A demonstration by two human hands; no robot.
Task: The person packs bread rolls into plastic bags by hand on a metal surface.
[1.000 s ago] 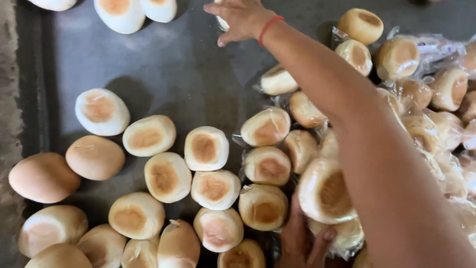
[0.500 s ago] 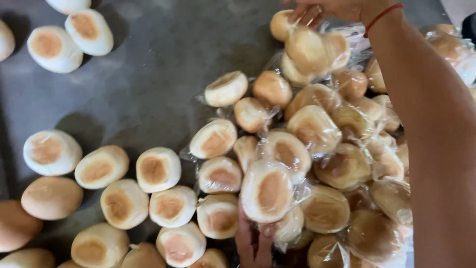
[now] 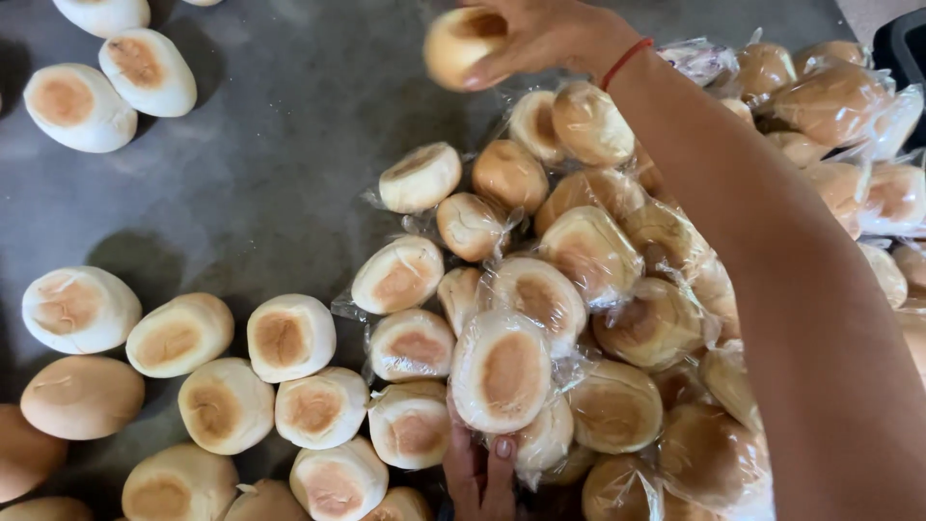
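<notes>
A: So, the biggest thing is the heap of wrapped buns (image 3: 617, 318) on the grey table (image 3: 260, 193), all in thin clear plastic, with no label that I can see.

B: And the hands?

A: The right hand (image 3: 540, 34) is at the top of the view and grasps one bare bun (image 3: 463, 46) from the side, fingers curled around it. The left hand (image 3: 479, 468) is at the bottom edge, under a wrapped bun (image 3: 502, 371); if it grips, I cannot tell.

B: How will it handle?

A: I think light and soft, easy to squash. Better to cup it around the sides. The plastic may be slippery. Loose buns (image 3: 289, 338) lie at the left.
</notes>
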